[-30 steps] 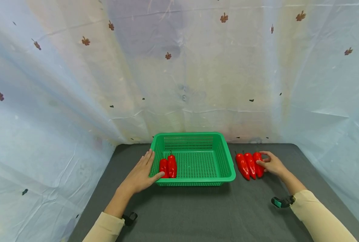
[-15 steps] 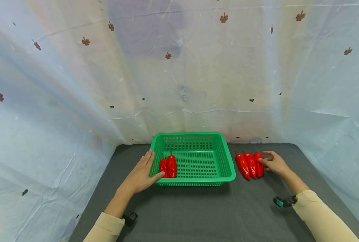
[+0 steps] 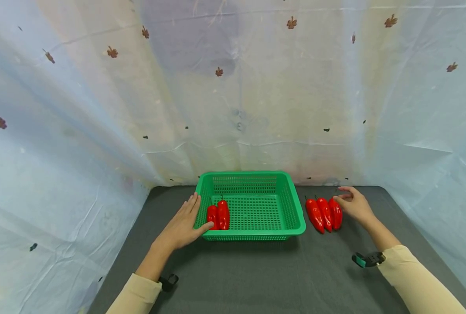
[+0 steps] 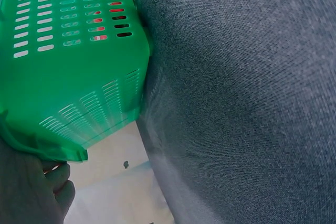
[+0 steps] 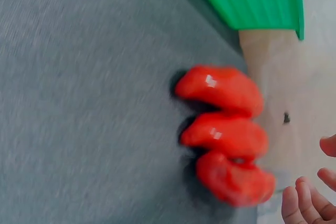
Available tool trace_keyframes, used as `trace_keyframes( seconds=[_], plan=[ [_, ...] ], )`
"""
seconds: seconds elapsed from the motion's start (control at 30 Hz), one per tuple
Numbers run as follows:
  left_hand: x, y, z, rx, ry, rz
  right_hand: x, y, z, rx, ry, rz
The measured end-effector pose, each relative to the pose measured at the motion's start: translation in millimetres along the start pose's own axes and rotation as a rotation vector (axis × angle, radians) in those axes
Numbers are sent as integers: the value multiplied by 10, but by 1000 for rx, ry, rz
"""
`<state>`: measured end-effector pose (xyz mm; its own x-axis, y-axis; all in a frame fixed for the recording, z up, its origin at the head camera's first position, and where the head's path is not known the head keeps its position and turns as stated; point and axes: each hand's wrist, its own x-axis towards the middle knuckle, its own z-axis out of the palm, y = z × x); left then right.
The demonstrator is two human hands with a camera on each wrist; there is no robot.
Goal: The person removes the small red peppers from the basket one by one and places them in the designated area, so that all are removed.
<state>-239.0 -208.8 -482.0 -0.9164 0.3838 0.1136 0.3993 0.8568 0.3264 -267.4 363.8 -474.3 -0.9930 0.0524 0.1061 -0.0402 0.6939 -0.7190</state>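
Note:
Against the left rim of a green plastic basket (image 3: 252,233) rests my left hand (image 3: 181,226), fingers straight and thumb over the near left corner. Inside the basket, two red peppers (image 3: 223,215) lie side by side at its left end. To the right of the basket three more red peppers (image 3: 314,215) lie in a row on the dark cloth. My right hand (image 3: 356,206) is above the stem end of the rightmost pepper (image 3: 335,214), with thumb and fingers spread. In the right wrist view its fingers (image 5: 294,205) show a gap from the peppers and hold nothing.
A dark grey cloth (image 3: 256,274) covers the table. Pale plastic sheeting (image 3: 256,109) with brown leaf prints rises behind it and along both sides. A black strap (image 3: 368,260) hangs at my right wrist, another (image 3: 168,283) at my left.
My right hand has moved off the side of the rightmost pepper and up toward its stem end. My left hand and the basket stay in place.

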Motion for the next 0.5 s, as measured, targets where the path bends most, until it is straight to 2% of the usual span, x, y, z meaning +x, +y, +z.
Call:
trace_keyframes(
  seconds=[0.3, 0.5],
  plan=[
    [-5, -6, -3, 4, -13, -8, 28, -382, 66, 26, -3, -101],
    [-4, 12, -18, 0, -7, -4, 15, -603, 120, 48, -16, -139]
  ],
)
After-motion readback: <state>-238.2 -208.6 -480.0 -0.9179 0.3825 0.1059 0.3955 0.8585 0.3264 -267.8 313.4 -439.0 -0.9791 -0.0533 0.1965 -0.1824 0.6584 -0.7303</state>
